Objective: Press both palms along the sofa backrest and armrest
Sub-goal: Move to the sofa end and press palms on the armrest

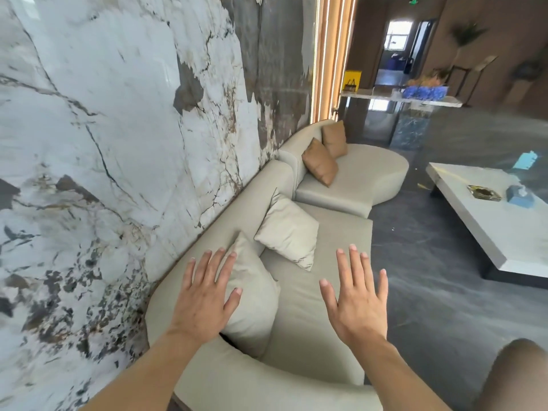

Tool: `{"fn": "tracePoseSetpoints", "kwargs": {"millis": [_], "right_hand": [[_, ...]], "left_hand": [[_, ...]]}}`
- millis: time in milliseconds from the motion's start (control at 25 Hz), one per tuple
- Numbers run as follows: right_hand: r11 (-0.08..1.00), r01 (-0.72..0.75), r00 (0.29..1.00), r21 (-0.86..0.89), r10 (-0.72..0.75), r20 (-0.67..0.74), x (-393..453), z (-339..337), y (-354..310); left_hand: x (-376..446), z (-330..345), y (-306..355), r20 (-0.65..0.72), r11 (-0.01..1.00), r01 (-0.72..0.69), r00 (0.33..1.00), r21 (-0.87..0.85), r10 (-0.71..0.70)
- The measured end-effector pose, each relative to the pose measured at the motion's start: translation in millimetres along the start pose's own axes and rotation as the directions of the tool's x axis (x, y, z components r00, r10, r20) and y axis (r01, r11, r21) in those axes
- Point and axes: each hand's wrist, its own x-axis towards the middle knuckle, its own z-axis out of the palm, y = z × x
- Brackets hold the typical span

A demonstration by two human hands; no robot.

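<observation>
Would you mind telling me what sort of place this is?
Probably a lobby or lounge: a long beige sofa against a marble wall, a low white coffee table and a reception-style counter behind.

A veined marble wall fills the left side. Dark glossy floor spreads right, bearing a low white table. Beyond, a counter stands before a bright window.

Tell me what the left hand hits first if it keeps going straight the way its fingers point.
Probably the nearest beige cushion: the left hand is spread open, its fingers already over that cushion's upper corner and the sofa backrest beside it. Depth is unclear, so it may graze the backrest top instead.
</observation>
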Motion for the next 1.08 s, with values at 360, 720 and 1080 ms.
{"fn": "tracePoseSetpoints", "kwargs": {"millis": [360,720,1080], "right_hand": [[0.991,-0.129,0.992,-0.027,0.129,-0.005,-60.4,-17.0,-54.4],[0.976,-0.192,0.975,-0.103,0.201,0.094,-100.8,24.4,-142.1],[0.981,-0.17,0.929,-0.093,0.191,0.317,-175.5,151.8,-128.4]], "left_hand": [[-28.3,-21.0,-45.4,-0.023,0.993,-0.106,0.994,-0.05,0.105],[-44.8,25.2,-115.1,0.071,0.963,-0.202,0.973,-0.179,0.217],[-116.8,146.0,-83.4,0.262,0.926,-0.226,0.914,-0.303,0.309]]}}
